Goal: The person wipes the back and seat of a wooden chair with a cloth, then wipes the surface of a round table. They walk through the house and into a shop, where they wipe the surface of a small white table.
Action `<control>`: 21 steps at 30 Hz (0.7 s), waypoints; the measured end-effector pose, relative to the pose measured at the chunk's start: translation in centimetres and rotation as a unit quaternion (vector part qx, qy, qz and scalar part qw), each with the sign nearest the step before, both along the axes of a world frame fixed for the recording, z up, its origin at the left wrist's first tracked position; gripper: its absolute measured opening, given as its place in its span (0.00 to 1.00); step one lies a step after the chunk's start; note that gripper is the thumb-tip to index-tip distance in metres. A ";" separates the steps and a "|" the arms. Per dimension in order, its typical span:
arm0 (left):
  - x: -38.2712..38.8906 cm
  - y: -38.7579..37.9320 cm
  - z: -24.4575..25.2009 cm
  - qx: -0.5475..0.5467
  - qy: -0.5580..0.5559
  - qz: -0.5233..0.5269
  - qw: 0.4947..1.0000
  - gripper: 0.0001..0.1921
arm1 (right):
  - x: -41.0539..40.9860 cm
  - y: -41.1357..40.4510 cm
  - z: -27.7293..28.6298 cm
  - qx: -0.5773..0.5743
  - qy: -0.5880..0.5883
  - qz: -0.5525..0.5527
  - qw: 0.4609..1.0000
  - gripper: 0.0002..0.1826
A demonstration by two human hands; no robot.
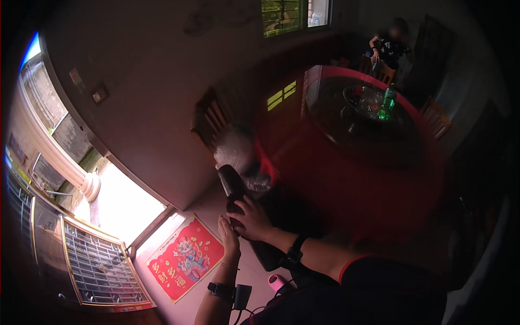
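Note:
My right hand (252, 219) lies across a long dark object (232, 183), its fingers spread and bent over the surface. What the object is cannot be told in the dim light; its upper end is rounded and catches some light. Close beside it on the left, my left hand (229, 239) is held upright with straight fingers and the palm turned towards the object. Whether that palm touches it is not clear. Both wrists wear black straps, and a small black box with cables sits by the left one. Clear plastic wrapping (235, 152) shows just beyond the object's upper end.
A round table with a red cover (349, 183) bears a glass turntable and a green bottle (387, 103). Wooden chairs (209, 118) stand around it. Another person (390, 46) stands at the far side. A red mat (185, 258) lies by the bright doorway, near a pink shoe (277, 282).

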State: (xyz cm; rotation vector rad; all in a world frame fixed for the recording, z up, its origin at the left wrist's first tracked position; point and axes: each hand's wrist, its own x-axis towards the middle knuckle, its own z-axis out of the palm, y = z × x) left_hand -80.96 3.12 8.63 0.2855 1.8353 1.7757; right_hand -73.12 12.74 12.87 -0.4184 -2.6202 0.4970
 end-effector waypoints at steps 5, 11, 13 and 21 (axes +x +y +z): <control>3.0 1.6 -1.0 0.015 0.056 -0.005 0.998 0.34 | -5.0 3.4 -0.9 -0.033 0.034 -0.017 0.999 0.27; 5.3 2.7 2.9 -0.138 0.196 -0.044 0.970 0.30 | -8.6 7.0 0.2 -0.053 0.063 -0.028 0.996 0.28; 5.3 2.5 2.5 -0.135 0.208 -0.038 0.968 0.29 | -9.8 8.0 0.0 -0.070 0.066 -0.032 0.995 0.28; 5.0 2.4 2.0 -0.117 0.196 -0.030 0.973 0.29 | -10.7 8.4 -1.0 -0.129 0.124 -0.079 0.981 0.35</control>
